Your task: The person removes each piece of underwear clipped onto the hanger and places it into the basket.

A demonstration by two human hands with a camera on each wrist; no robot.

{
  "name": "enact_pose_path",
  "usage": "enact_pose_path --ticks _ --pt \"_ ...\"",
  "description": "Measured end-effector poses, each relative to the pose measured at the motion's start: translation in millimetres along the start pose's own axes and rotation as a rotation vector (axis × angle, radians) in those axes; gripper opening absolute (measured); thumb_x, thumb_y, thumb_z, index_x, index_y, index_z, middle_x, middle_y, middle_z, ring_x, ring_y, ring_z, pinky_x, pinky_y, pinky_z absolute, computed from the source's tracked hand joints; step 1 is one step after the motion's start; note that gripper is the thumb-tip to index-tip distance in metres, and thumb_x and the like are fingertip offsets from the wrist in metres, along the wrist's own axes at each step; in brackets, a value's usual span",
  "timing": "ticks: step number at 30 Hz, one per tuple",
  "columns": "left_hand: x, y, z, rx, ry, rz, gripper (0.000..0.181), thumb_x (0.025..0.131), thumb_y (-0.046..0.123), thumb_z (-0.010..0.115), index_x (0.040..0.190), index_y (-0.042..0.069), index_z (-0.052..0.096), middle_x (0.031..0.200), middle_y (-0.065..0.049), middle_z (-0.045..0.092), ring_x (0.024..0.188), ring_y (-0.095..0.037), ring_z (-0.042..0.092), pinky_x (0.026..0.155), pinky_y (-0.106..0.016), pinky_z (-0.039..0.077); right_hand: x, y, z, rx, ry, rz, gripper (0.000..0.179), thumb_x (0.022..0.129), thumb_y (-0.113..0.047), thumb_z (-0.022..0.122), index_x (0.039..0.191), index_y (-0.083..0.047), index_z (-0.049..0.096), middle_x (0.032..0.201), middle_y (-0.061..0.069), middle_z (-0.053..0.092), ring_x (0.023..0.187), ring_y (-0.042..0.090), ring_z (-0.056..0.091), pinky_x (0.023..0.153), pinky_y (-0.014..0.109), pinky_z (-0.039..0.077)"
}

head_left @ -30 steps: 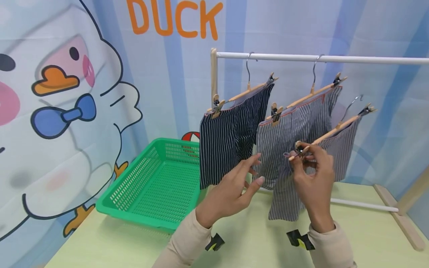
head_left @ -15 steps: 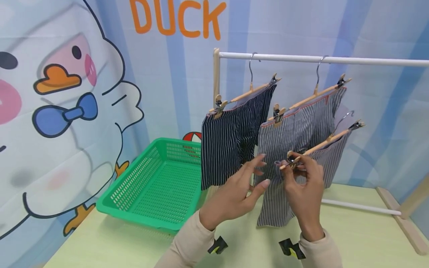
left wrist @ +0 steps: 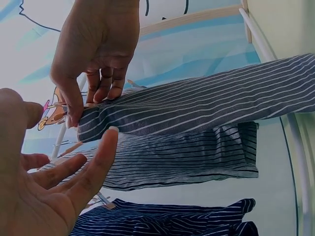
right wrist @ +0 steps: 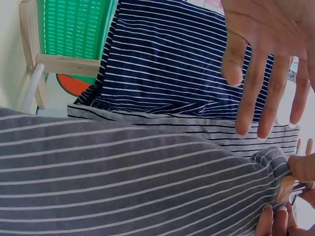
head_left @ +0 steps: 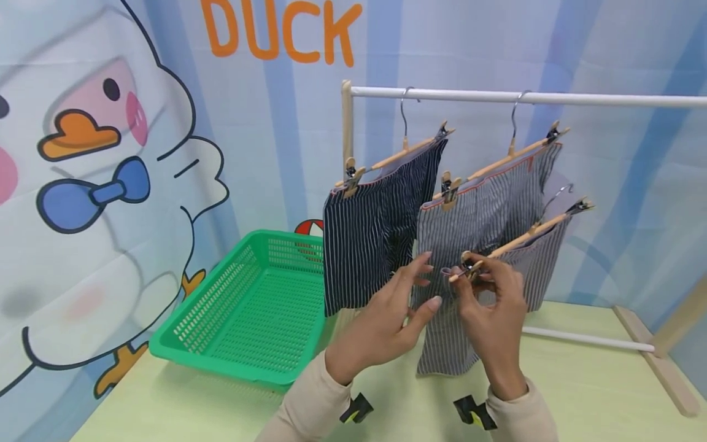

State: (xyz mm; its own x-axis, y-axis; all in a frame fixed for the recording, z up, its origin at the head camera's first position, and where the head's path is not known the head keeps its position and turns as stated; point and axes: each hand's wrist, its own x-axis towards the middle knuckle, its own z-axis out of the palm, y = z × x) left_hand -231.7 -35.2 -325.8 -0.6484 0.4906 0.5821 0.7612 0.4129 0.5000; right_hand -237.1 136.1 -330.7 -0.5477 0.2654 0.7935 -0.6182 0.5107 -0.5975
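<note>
My right hand (head_left: 494,307) pinches the near clip (head_left: 468,270) of a wooden clip hanger (head_left: 516,240), at the waistband corner of grey striped shorts (head_left: 450,344). This hanger slants up toward the back right, its metal hook (head_left: 563,189) below and apart from the rack's rod. The far clip (head_left: 581,205) grips the other waistband corner. Just left of that clip, my left hand (head_left: 378,322) has its fingers spread and holds nothing. In the left wrist view, the left thumb tip overlaps the shorts' edge (left wrist: 147,115). The right fingers (right wrist: 280,219) lie around the clip.
Dark striped shorts (head_left: 375,239) and lighter grey striped shorts (head_left: 475,215) hang on clip hangers from the white rod (head_left: 453,95). A green basket (head_left: 221,368) stands on the table at left. The rack's wooden foot (head_left: 657,362) is at right, before a duck-print cloth (head_left: 276,135).
My right hand has drawn the held hanger and shorts left and slightly down, closer to my left hand. The left hand has hardly moved and stays spread.
</note>
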Motion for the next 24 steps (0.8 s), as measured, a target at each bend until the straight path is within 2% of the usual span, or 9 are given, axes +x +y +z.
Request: enact_pose_path --ticks 6,11,15,18,24 --pt "-1.2 0.3 1.4 -0.048 -0.017 -0.025 0.064 0.107 0.028 0.046 0.16 0.013 0.013 0.151 -0.009 0.042 0.135 -0.02 0.05 0.085 -0.032 0.058 -5.2 -4 4 -0.014 -0.013 -0.007 0.032 0.084 -0.002 0.076 0.116 -0.001 0.071 0.098 0.016 0.065 0.091 -0.001 0.046 0.077 0.006 0.042" --pt "-1.1 0.2 2.6 -0.028 -0.016 0.0 0.064 0.107 0.028 0.045 0.159 0.011 0.013 0.154 -0.012 0.041 0.137 -0.021 0.049 0.089 -0.034 0.058 -7.9 -5 9 -0.009 -0.024 -0.038 0.032 0.083 0.002 0.076 0.114 -0.001 0.071 0.097 0.015 0.067 0.091 0.002 0.046 0.076 0.005 0.043" --pt "-0.1 0.0 3.9 -0.004 -0.006 0.02 0.063 0.107 0.028 0.044 0.159 0.009 0.014 0.157 -0.013 0.038 0.133 -0.021 0.053 0.087 -0.029 0.058 -9.9 -6 11 -0.021 -0.025 -0.048 0.034 0.08 0.001 0.079 0.113 -0.003 0.072 0.095 0.014 0.068 0.09 0.004 0.046 0.073 0.008 0.042" --pt "0.4 -0.7 5.0 0.016 0.015 0.035 0.061 0.107 0.028 0.044 0.158 0.007 0.017 0.153 -0.013 0.042 0.125 -0.02 0.058 0.085 -0.025 0.058 -12.0 -6 12 -0.031 -0.02 -0.061 0.035 0.079 -0.001 0.081 0.113 -0.004 0.073 0.093 0.013 0.068 0.087 0.006 0.047 0.072 0.011 0.041" --pt "0.1 -2.1 7.4 0.117 0.063 0.105 0.058 0.108 0.03 0.042 0.157 0.005 0.023 0.137 -0.011 0.055 0.114 -0.017 0.062 0.091 -0.029 0.056 -17.1 -5 16 -0.03 -0.025 -0.14 0.033 0.077 0.0 0.079 0.11 -0.003 0.073 0.092 0.012 0.07 0.079 0.019 0.048 0.07 0.018 0.038"
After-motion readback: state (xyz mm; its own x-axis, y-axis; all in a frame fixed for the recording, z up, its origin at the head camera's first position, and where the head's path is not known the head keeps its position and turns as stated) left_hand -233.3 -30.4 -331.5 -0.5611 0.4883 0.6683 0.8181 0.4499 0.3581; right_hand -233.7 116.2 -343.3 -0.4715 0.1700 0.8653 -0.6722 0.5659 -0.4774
